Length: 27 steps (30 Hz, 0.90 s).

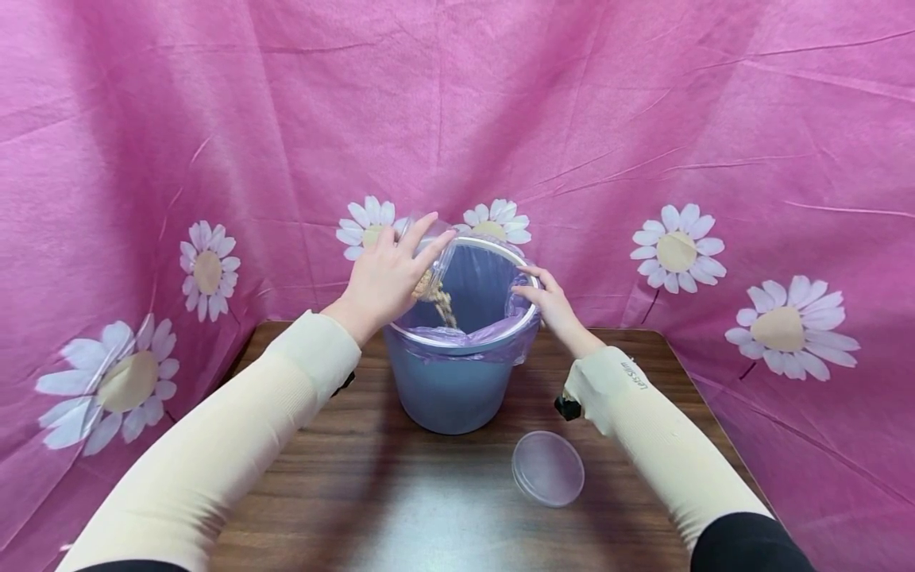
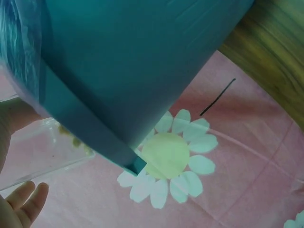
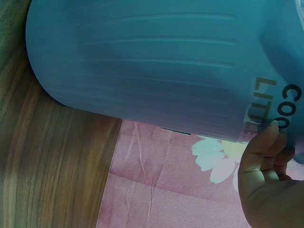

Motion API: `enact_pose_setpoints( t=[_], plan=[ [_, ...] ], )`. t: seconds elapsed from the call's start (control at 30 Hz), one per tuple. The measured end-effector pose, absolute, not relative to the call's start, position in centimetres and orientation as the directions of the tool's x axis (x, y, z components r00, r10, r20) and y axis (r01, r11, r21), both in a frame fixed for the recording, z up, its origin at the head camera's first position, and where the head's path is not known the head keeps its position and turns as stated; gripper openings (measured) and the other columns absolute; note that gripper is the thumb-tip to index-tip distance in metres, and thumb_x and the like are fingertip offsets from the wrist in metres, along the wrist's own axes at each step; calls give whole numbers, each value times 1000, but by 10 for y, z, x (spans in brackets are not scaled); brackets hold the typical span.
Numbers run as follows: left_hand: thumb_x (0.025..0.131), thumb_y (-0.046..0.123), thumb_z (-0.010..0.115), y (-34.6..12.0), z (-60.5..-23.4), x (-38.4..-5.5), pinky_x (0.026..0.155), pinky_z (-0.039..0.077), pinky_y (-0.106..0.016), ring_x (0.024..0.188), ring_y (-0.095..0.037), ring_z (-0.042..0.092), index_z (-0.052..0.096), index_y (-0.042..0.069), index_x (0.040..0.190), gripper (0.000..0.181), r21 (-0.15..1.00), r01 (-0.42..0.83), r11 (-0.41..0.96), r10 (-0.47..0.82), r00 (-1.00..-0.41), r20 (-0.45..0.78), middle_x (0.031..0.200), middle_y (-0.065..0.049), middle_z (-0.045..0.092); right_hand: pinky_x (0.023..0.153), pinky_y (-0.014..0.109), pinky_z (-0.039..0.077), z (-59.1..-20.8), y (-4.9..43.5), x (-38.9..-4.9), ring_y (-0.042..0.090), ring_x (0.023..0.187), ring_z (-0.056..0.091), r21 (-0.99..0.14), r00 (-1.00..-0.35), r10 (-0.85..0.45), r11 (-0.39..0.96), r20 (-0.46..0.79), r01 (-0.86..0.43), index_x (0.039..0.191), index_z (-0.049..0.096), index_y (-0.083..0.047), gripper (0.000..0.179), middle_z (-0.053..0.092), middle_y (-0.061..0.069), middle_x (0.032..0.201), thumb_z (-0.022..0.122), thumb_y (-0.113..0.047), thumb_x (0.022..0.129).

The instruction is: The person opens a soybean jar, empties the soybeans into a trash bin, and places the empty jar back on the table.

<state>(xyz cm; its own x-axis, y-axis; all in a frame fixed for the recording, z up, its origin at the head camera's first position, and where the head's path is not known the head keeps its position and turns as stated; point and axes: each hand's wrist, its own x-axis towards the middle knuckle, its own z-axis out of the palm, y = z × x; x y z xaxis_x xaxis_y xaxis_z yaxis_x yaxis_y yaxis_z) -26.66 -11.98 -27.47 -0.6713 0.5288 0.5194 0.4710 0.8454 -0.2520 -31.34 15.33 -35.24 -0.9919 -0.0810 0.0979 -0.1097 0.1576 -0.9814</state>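
Observation:
My left hand grips a clear plastic jar, tilted over the left side of a blue trash bin. Small tan pieces, too small to identify, spill from it in a stream into the bin. In the left wrist view the jar shows beside the bin's rim, some pieces still inside. A translucent purple bag lines the bin and folds over its rim. My right hand holds the rim on the right, fingers over the edge. In the right wrist view its curled fingers touch the bin's lettered outer wall.
A round clear lid lies on the brown wooden table, in front of the bin and to its right. Pink cloth printed with white daisies hangs behind the table and along both sides.

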Motion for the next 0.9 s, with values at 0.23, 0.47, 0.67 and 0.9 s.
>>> enact_pose_setpoints(
  t=[0.23, 0.47, 0.67, 0.9],
  plan=[
    [81, 3, 68, -120, -272, -268, 69, 48, -50, 96, -40, 54, 41, 28, 150, 78, -344, 463, 817, 575, -604, 552, 156, -7, 39, 57, 12, 45, -354, 154, -315, -2, 62, 52, -981, -993, -86, 167, 83, -96, 146, 44, -3, 56, 45, 23, 137, 60, -11, 93],
    [84, -2, 62, -122, -271, -269, 60, 49, -45, 94, -38, 56, 44, 29, 148, 74, -426, 465, 776, 630, -539, 559, 154, -5, 44, 56, 13, 46, -354, 156, -317, -1, 62, 53, -982, -994, -90, 170, 66, -81, 147, 42, -4, 57, 43, 25, 142, 59, -12, 94],
    [86, -3, 62, -124, -270, -268, 61, 51, -44, 101, -39, 55, 42, 31, 149, 74, -479, 448, 755, 656, -544, 523, 154, -3, 43, 56, 13, 44, -348, 154, -311, -2, 64, 52, -972, -993, -92, 217, 70, -88, 147, 42, -3, 57, 43, 25, 144, 60, -12, 94],
    [86, -3, 60, -124, -268, -266, 59, 51, -42, 99, -38, 56, 42, 30, 150, 74, -496, 434, 752, 659, -530, 534, 155, -4, 41, 61, 17, 49, -351, 159, -314, 2, 73, 55, -955, -990, -111, 273, 91, -119, 146, 47, -10, 59, 43, 24, 146, 65, -23, 91]
  ],
)
